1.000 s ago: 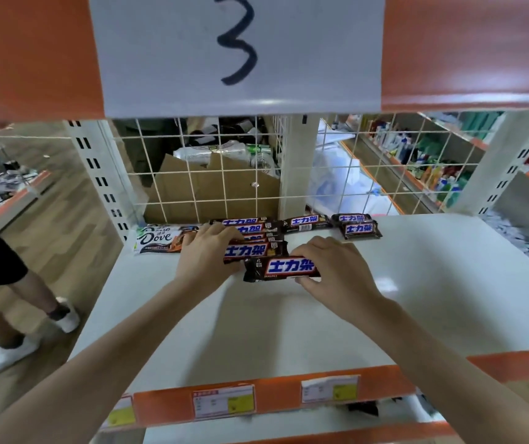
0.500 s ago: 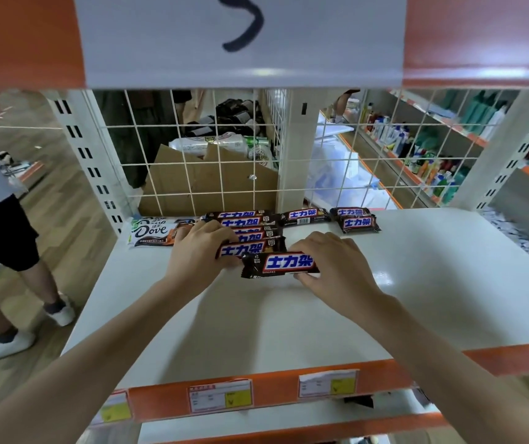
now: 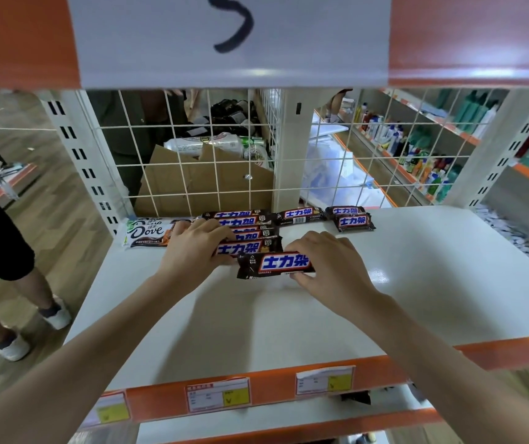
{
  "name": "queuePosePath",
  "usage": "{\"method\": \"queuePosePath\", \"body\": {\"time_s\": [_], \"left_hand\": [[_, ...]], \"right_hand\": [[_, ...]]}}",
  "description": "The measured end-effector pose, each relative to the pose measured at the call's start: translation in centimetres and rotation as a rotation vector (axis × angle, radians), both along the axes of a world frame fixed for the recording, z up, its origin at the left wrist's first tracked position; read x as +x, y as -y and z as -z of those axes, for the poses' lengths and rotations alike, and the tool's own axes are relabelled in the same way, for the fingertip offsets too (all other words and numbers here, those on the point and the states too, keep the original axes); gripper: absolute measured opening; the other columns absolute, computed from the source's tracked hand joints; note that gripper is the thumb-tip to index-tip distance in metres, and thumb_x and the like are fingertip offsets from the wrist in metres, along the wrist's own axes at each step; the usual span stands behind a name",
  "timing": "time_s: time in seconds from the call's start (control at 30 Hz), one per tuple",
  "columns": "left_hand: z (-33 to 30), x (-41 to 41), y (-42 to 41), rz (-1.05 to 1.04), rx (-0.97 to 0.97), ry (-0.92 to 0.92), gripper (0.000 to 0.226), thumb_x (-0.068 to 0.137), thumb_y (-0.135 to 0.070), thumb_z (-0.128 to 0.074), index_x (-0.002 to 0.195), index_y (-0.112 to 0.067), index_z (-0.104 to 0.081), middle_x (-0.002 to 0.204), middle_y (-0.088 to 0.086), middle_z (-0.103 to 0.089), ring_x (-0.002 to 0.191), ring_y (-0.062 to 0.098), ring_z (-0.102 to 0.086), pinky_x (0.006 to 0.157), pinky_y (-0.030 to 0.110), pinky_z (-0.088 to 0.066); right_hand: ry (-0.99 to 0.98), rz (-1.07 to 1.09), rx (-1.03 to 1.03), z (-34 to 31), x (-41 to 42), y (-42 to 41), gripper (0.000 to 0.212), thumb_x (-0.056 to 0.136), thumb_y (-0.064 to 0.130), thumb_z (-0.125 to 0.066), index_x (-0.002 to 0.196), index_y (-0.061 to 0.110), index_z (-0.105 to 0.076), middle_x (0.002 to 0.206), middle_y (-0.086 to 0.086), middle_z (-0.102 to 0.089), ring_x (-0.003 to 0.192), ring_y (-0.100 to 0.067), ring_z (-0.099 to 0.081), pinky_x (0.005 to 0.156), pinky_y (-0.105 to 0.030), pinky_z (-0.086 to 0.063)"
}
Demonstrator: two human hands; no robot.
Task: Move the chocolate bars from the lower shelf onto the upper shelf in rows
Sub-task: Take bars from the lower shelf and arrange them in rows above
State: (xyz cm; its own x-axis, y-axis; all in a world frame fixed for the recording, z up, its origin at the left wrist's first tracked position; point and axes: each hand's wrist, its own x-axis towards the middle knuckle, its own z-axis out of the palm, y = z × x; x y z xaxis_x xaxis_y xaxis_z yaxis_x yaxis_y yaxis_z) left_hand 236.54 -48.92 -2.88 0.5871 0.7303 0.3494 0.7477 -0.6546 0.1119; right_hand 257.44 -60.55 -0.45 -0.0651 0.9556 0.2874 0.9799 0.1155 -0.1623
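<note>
No real change vs 0.5 s ago: right hand (image 3: 327,267) pinching front bar (image 3: 276,265), left hand (image 3: 192,251) on stack (image 3: 244,233).

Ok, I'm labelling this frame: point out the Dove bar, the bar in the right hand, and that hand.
Dove bar (image 3: 147,231), head view, white wrapper's logo.
Front chocolate bar (image 3: 284,263), head view, blue lettering.
Right hand (image 3: 330,267), head view, back of hand.

Bare forearms (image 3: 96,363), no sleeves
</note>
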Motion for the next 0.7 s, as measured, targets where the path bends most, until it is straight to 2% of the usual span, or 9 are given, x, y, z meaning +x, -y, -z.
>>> {"method": "queuePosePath", "body": {"time_s": [0.2, 0.4, 0.57, 0.7], "left_hand": [[-0.4, -0.4, 0.0, -0.031, -0.038, 0.009, 0.041, 0.077, -0.042, -0.070, 0.113, -0.025, -0.060, 0.116, -0.004, -0.058, 0.111, 0.019, -0.049, 0.091, 0.036, -0.031], [-0.7, -1.7, 0.7, -0.059, -0.042, 0.040, 0.036, 0.080, -0.032, -0.070, 0.113, -0.023, -0.060, 0.115, -0.002, -0.059, 0.111, 0.021, -0.051, 0.091, 0.037, -0.035], [-1.0, -3.2, 1.2, -0.100, -0.089, 0.180, 0.021, 0.085, -0.017, -0.064, 0.105, -0.021, -0.064, 0.112, -0.001, -0.061, 0.104, 0.022, -0.056, 0.086, 0.041, -0.044], [-1.2, -4.0, 1.3, -0.117, -0.127, 0.256, 0.019, 0.086, -0.014, -0.061, 0.103, -0.022, -0.065, 0.110, -0.002, -0.061, 0.099, 0.021, -0.059, 0.085, 0.044, -0.048]], "right_hand": [[0.002, -0.006, -0.009, 0.1, -0.4, -0.6, 0.033, 0.083, 0.033, -0.064, 0.115, 0.027, -0.059, 0.102, 0.007, -0.059, 0.095, -0.014, -0.051, 0.077, -0.027, -0.030], [-0.016, -0.031, -0.019, 0.7, -1.4, -1.6, 0.034, 0.083, 0.032, -0.065, 0.116, 0.028, -0.059, 0.104, 0.008, -0.058, 0.098, -0.013, -0.051, 0.075, -0.026, -0.027], [-0.023, -0.052, -0.033, 1.3, -2.4, -3.1, 0.033, 0.085, 0.031, -0.063, 0.117, 0.028, -0.058, 0.110, 0.007, -0.058, 0.104, -0.013, -0.050, 0.079, -0.027, -0.028], [-0.038, -0.068, -0.040, 1.6, -3.3, -4.1, 0.034, 0.085, 0.031, -0.064, 0.118, 0.027, -0.058, 0.113, 0.007, -0.057, 0.108, -0.014, -0.049, 0.080, -0.028, -0.028]]}}
